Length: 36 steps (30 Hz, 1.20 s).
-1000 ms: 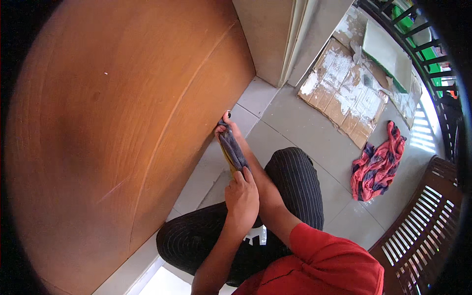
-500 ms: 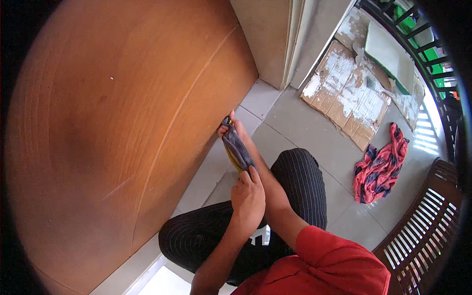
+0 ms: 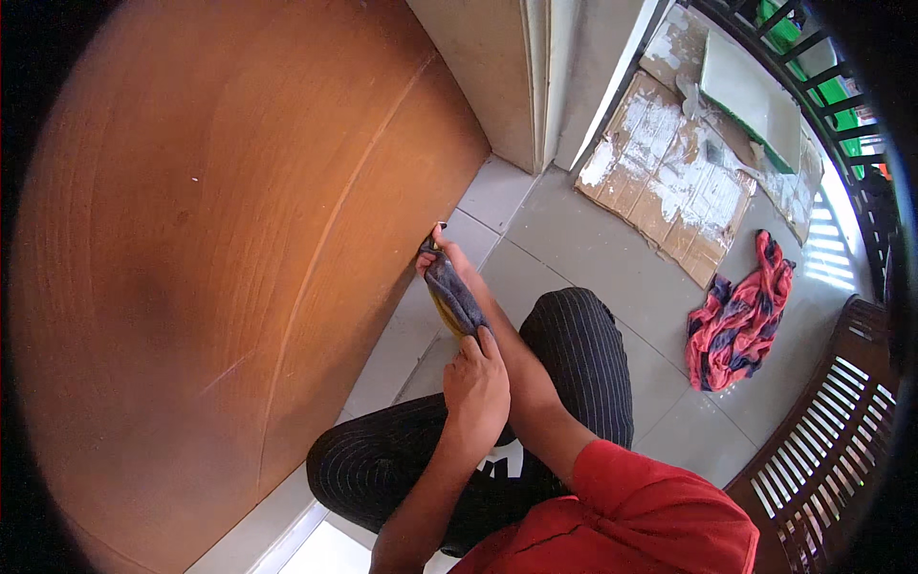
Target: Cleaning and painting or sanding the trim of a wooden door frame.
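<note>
A grey cloth with a yellow side point(image 3: 455, 295) stretches between my two hands, beside the lower edge of a brown wooden door point(image 3: 239, 220). My left hand point(image 3: 477, 383) is closed on its near end, thumb and fingers pinching the fabric. At the far end, my right hand point(image 3: 435, 251) grips the bunched cloth close to the door's edge. Part of the right hand's fingers is hidden behind the cloth.
Paint-spattered cardboard point(image 3: 669, 182) lies on the grey tiles at the upper right, with a white and green tray point(image 3: 751, 96) on it. A crumpled red and black cloth point(image 3: 736, 330) lies nearer. A brown slatted bench point(image 3: 822, 430) stands at lower right; a pale door frame point(image 3: 497, 77) rises ahead.
Both hands and the cloth have shifted slightly left in the picture; the surroundings at the top have shifted left too. The grip on the cloth stays the same.
</note>
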{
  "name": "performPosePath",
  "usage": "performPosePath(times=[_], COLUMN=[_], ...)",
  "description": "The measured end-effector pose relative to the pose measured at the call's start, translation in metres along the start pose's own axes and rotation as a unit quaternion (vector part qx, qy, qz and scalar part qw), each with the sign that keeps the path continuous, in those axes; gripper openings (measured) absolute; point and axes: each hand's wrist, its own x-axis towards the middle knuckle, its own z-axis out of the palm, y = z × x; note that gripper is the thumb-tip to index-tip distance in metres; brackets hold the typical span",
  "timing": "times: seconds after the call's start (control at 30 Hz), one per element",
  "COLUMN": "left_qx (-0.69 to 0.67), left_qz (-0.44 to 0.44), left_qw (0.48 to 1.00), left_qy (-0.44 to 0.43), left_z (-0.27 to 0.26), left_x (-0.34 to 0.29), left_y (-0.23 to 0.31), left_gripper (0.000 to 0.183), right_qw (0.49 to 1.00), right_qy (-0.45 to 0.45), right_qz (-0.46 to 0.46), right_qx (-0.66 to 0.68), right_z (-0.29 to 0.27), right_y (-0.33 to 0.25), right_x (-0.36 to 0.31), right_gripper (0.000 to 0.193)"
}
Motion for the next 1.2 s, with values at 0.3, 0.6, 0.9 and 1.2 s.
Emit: performPosePath(times=[0.3, 0.6, 0.9, 1.2], left_qx=[-0.001, 0.008, -0.001, -0.018], left_qz=[-0.011, -0.014, -0.009, -0.028], left_qw=[1.000, 1.000, 1.000, 0.999], left_qy=[-0.011, -0.016, 0.000, -0.012], left_z=[0.002, 0.000, 0.006, 0.007], left_x=[0.001, 0.002, 0.001, -0.003], left_y=[-0.001, 0.004, 0.000, -0.005], left_gripper=[0.039, 0.038, 0.040, 0.041], right_qw=[0.999, 0.998, 0.998, 0.997], right_qy=[0.042, 0.061, 0.007, 0.046], right_qz=[-0.011, -0.015, -0.046, -0.057], right_qx=[0.016, 0.022, 0.045, 0.018], right_z=[0.001, -0.004, -0.010, -0.010], right_y=[-0.004, 0.000, -0.002, 0.000], right_x=[0.009, 0.008, 0.011, 0.018], right_gripper=[0.036, 0.034, 0.022, 0.029])
